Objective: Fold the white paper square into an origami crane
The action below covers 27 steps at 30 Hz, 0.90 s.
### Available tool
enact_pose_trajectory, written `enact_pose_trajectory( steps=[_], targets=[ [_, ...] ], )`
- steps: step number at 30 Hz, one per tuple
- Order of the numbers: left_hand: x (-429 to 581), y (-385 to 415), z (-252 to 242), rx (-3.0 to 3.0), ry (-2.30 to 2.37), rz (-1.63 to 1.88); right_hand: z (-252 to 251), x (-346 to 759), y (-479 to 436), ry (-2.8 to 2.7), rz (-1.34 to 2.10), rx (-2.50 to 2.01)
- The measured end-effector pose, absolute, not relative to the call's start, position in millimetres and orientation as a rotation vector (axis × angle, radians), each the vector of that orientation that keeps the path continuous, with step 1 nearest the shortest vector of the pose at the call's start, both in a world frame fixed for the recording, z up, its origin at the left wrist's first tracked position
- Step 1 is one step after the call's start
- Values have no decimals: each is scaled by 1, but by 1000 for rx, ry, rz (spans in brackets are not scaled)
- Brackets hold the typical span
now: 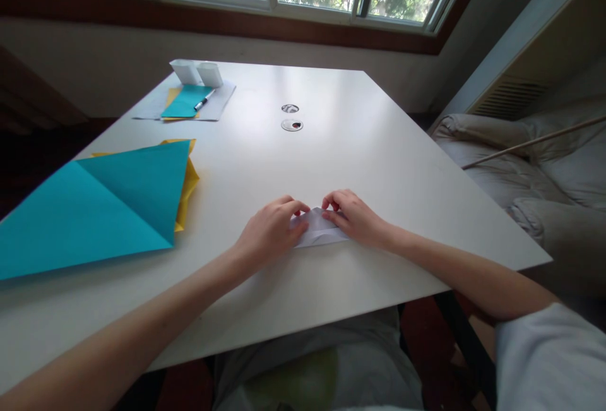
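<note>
A small folded sheet of white paper [318, 229] lies on the table near its front edge, with a low peak at the top middle. My left hand [276, 223] grips its left side, thumb on the near face and fingers curled at the top edge. On the right side, my right hand [356, 216] pinches the paper the same way, its thumb and fingertips near the peak. The paper's outer ends are partly hidden behind both hands.
A large creased teal paper sheet [95, 215] rests on crumpled yellow paper [188, 187] at the left. Farther back are a smaller teal sheet [184, 101], a pen [204, 100] and two white boxes [209, 74]. Two round table inserts [291, 125] sit mid-table.
</note>
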<state>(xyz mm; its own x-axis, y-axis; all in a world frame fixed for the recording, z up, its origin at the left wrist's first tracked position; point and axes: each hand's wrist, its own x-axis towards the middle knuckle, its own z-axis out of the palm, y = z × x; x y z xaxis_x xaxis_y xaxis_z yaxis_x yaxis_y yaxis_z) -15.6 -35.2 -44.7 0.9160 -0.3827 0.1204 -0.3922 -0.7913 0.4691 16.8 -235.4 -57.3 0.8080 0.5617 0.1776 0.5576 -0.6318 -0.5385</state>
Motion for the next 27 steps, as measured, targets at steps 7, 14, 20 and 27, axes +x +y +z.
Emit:
enact_pose_trajectory(
  steps=[7,14,20,27],
  targets=[
    [-11,-34,-44,2491,-521,18,-53,17,-235,-782,73,-2380],
    [-2,-34,-44,2488,-508,-37,-55,21,-234,-891,-29,-2403],
    [-1,-31,-47,2502,-698,7,-51,28,-247,-1018,26,-2327],
    [-3,-25,-44,2532,-778,9,-46,31,-255,-1123,19,-2328]
  ],
)
